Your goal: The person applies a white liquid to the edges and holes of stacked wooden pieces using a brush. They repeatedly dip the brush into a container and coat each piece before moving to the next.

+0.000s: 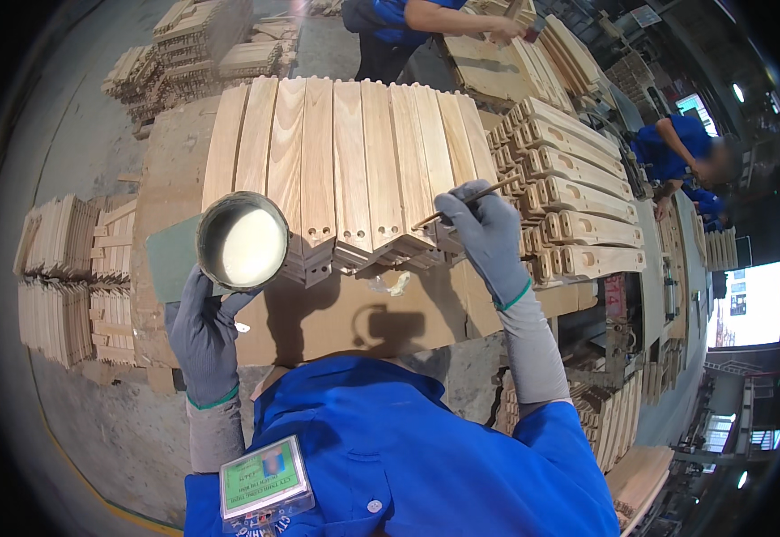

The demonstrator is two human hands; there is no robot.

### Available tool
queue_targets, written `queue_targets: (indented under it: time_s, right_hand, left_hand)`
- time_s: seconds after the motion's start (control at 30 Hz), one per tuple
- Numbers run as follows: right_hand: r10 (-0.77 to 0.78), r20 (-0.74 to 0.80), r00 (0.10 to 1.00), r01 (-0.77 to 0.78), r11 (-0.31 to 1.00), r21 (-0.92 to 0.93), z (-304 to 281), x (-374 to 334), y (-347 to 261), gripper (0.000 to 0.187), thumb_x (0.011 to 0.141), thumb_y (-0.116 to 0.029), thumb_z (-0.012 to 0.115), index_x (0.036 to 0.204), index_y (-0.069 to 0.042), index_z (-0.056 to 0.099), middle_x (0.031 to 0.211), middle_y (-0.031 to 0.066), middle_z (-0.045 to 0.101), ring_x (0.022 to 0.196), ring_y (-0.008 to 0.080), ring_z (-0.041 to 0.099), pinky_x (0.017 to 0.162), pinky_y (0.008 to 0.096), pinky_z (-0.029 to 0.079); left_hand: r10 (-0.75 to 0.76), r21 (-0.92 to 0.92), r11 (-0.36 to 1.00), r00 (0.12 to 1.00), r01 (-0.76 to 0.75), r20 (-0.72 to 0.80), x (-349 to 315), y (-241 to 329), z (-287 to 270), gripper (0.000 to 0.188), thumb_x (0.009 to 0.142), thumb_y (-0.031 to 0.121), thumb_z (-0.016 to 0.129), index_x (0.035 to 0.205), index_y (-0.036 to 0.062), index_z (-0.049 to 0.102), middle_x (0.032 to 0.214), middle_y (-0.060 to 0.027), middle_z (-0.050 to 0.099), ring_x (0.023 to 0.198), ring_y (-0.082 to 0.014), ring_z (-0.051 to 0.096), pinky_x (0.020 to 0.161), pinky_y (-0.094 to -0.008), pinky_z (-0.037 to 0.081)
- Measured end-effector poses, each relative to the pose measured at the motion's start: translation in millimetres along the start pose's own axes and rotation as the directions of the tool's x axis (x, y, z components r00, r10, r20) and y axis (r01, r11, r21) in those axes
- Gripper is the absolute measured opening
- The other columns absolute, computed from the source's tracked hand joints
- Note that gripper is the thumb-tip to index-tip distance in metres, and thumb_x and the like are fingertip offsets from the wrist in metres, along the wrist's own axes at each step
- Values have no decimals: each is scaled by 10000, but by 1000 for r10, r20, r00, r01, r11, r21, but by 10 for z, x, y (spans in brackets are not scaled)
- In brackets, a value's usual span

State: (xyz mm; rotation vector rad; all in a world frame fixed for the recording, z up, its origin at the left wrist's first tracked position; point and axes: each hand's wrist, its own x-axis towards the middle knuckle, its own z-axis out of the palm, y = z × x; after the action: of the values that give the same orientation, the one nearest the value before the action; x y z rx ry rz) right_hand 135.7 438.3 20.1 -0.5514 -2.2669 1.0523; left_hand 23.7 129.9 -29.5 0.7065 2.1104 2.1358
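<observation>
My left hand (202, 336), in a grey glove, grips a round dark pot (210, 234) from below, near the left end of the board stack. Inside the pot is a creamy white liquid (254, 247). In my gloved right hand (486, 240) is a thin wooden stick (502, 185), slanting down to the left. Its lower tip is at the near end of the wooden boards (334, 157), beside the drilled holes; whether it touches cannot be told. The boards lie side by side in layers, holes facing me.
Stacked slotted wooden pieces (587, 210) stand right of the boards. Cardboard (354, 327) covers the near table, with a crumpled scrap (399, 284) on it. Wood piles (59, 268) lie at left. A co-worker's arm (457, 18) is across the table; another person (676, 148) works far right.
</observation>
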Motion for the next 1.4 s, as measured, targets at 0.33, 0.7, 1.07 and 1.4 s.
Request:
queue_targets:
  time_s: [0.33,0.7,1.07,1.4]
  right_hand:
    - [13,52,999,-11,999,-40,-103,42,73,175,806,-137,679,767,19,610,603,94,594,524,143,568,506,269,434]
    - [101,133,986,-123,979,165,-348,118,102,161,804,-99,675,797,47,609,705,102,627,633,134,621,567,247,478]
    - [-377,109,920,279,823,495,-871,-328,-48,86,816,17,630,893,-9,601,856,149,649,751,206,659,637,270,532]
    - [-462,394,795,191,807,559,-1372,-568,63,61,820,9,613,869,0,577,988,199,625,941,333,635,829,418,520]
  left_hand:
    - [-27,-121,992,999,22,-40,-21,64,79,299,942,-1,429,1226,-76,484,1174,-151,542,979,-211,611,751,-307,597]
    - [-308,-483,837,951,257,-26,-90,366,773,243,956,76,440,1117,-78,537,1107,-145,584,951,-205,626,707,-299,594]
    - [-195,-481,871,970,104,-143,-403,443,1724,224,933,51,500,1115,-63,561,1047,-133,628,883,-192,650,756,-323,564]
    - [-183,-605,796,940,-29,-286,-480,488,2078,187,906,50,563,1074,-28,591,975,-96,649,825,-144,639,732,-279,543]
